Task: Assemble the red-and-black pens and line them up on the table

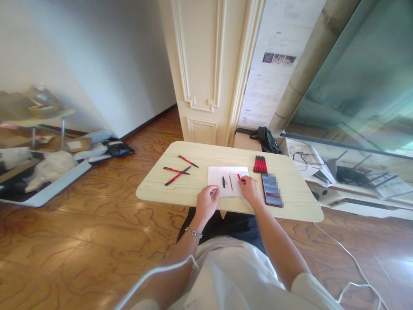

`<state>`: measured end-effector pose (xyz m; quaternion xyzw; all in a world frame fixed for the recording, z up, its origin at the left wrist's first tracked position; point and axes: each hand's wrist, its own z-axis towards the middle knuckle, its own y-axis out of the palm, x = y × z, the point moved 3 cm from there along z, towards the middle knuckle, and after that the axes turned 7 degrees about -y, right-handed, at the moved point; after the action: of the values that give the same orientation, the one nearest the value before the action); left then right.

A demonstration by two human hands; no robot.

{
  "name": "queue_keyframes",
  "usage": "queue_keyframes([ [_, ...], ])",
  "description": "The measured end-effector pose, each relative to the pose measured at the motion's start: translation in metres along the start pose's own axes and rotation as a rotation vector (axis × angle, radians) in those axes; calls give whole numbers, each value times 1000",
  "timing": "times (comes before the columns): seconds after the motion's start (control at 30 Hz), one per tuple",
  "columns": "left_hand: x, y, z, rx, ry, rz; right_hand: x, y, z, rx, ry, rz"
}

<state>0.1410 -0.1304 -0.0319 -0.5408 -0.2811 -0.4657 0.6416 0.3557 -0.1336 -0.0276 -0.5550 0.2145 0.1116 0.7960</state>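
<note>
The paper (214, 174) lies on the table (297, 202), in front of the person. The right hand (250, 188) is at the paper's right edge, its fingers clamped on a small red barrel (239, 176), part of which shows beyond the fingertips, over the paper. The left hand (208, 201) is at the paper's near left corner, fingers curled, thumb and forefinger close to each other; whether they touch or pinch anything cannot be told.

On the paper, between the two hands, lie a black part (223, 182) and, just to its right, a thin dark rod (231, 182), the two apart from each other.

Left of the paper and well apart from it are three red and black pens: one pen (174, 170) and a second pen (174, 179) cross, while a third pen (189, 161) lies beyond them. Right of the paper, a row of pens (260, 164) lies side by side, with a phone (272, 190) just on the near side of the row.
</note>
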Motion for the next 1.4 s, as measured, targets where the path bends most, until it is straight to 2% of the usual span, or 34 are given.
queue_keyframes([
  [0.17,-4,3,1,-11,17,52,9,1,-2,46,-24,9],
  [0.5,-10,2,14,20,44,152,7,-7,-22,280,24,185],
  [0.7,-10,6,11,37,99,245,14,-7,-22,221,120,239],
  [0.97,1,7,5,51,187,359,7,-12,-24,129,110,156],
  [1.4,8,7,1,20,228,402,6,-10,-21,105,100,77],
])
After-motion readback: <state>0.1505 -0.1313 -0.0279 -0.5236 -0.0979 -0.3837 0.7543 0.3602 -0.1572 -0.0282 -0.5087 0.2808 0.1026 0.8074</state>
